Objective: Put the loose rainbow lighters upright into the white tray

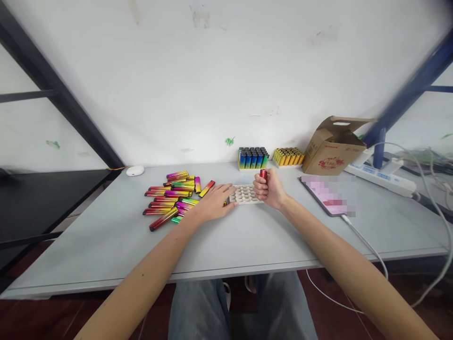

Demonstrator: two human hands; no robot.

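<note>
We hold a red metallic tube (263, 174), lighter-shaped, in our right hand (271, 189), which is curled into a fist around it. Its long axis stands roughly upright, and only the upper end shows above the fingers; the lower end is hidden, so we cannot tell whether it touches anything.

Just to the left of that fist lies the white tray (244, 201), flat, its rows of round holes facing up and its long side running left to right. The right hand overlaps the tray's right end in our view and is the hand nearer the tube. Our left hand (214, 202) lies at the tray's opposite end, palm down, fingers stretched toward the holes. A yellow sliver (225, 203) shows by its thumb, but we cannot tell whether that hand grips it. The two hands are apart, with the tray between them.

Beside the left hand is a loose pile of multicoloured tubes (177, 193), lying on their sides at mixed angles. Behind the tray, near the wall, blue-green tubes (252, 158) stand upright in close rows, with yellow tubes (290, 157) to their right, next to an open cardboard box (329, 163). A phone (322, 193) lies right of our fist.
</note>
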